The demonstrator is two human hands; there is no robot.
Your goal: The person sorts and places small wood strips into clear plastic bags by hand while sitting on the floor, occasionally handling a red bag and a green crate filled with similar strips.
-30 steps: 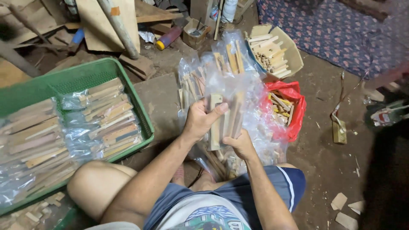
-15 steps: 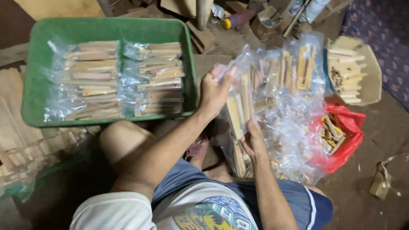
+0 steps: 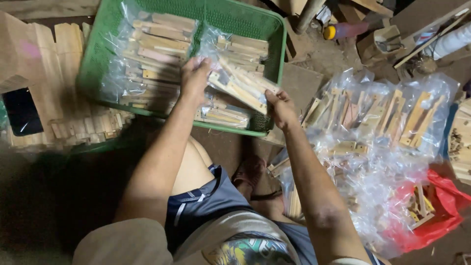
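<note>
Head view: your left hand [image 3: 195, 74] and right hand [image 3: 279, 107] together hold one clear plastic packet of wooden sticks [image 3: 240, 84] over the near right part of the green basket [image 3: 230, 17]. Left grip: fingers pressed onto the packet's left end. Right grip: fingers closed around its right end, by the basket's near rim. The packet is tilted and overlaps the packets beneath it; whether it already rests on them cannot be told.

Progress, as judged: the basket holds two rows of filled packets [image 3: 147, 54], stacked more than one deep, with green wall showing only at the far edge. A loose heap of similar packets [image 3: 378, 118] lies on the floor to your right, well apart from the basket, with a red bag [image 3: 441, 211] at its near right edge. So part of the lot is in the basket and a fair share remains outside it.

Wooden blocks [image 3: 64, 54] stand just beside the basket's left wall.
</note>
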